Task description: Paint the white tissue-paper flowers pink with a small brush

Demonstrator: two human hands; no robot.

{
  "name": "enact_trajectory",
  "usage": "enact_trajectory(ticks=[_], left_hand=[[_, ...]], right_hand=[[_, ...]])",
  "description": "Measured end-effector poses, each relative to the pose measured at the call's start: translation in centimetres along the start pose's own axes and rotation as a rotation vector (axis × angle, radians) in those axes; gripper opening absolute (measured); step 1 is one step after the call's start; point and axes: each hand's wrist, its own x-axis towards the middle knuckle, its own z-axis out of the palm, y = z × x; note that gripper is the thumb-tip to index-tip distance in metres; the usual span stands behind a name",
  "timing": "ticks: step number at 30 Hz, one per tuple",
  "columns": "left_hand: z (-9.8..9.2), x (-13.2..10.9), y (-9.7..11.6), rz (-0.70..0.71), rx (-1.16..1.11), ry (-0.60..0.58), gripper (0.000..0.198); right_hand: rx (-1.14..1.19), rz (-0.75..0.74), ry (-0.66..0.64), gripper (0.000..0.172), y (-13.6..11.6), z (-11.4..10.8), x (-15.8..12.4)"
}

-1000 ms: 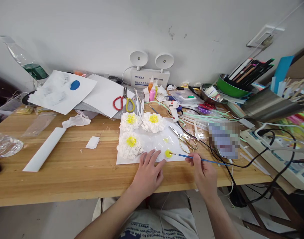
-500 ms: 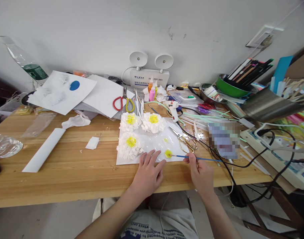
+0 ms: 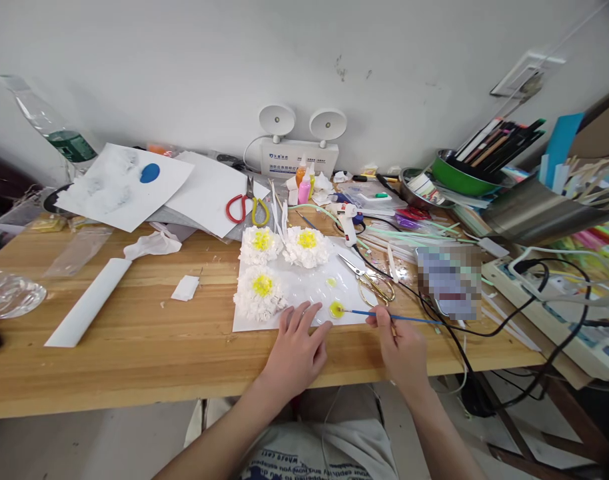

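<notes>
Between the thumb and fingers of my right hand [image 3: 402, 343] is a thin blue paintbrush [image 3: 359, 313]. Its tip rests in a yellow paint puddle [image 3: 336, 309] on a white sheet [image 3: 314, 323]. My left hand [image 3: 299, 343] lies with fingers spread on the sheet's near edge, left of the puddle. Three white ruffled flowers with yellow centres stand on the sheet: one at the back left [image 3: 260, 245], one at the back middle [image 3: 307, 245] and one at the front left [image 3: 261, 292]. A smaller yellow spot [image 3: 331, 283] shows above the puddle.
Gold-handled scissors [image 3: 372, 283] overlap the sheet's right side, near a white glue gun [image 3: 347, 223] and black cables [image 3: 449, 320]. Red-and-yellow-handled scissors [image 3: 247, 207] lie behind. A phone with a blurred screen [image 3: 447, 283] is at the right, a rolled paper [image 3: 89, 303] at the left.
Almost nothing differs. The brush tip stays in the yellow puddle with a very slight shift, and my left hand keeps its place.
</notes>
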Motion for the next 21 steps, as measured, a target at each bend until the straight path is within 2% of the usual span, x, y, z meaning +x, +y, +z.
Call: enact_trajectory(ticks=[6,12,21], left_hand=[[0.07,0.09,0.01,0.004,0.008,0.01,0.034],[0.04,0.02,-0.04,0.008,0.008,0.009,0.034],[0.13,0.05,-0.06,0.002,0.0,0.005,0.034]], right_hand=[[0.002,0.045,-0.01,0.052,0.05,-0.18,-0.03],[-0.036,-0.028,0.032,0.051,0.37,-0.03,-0.09],[-0.033,-0.076,0.006,0.047,0.4,-0.05,0.05]])
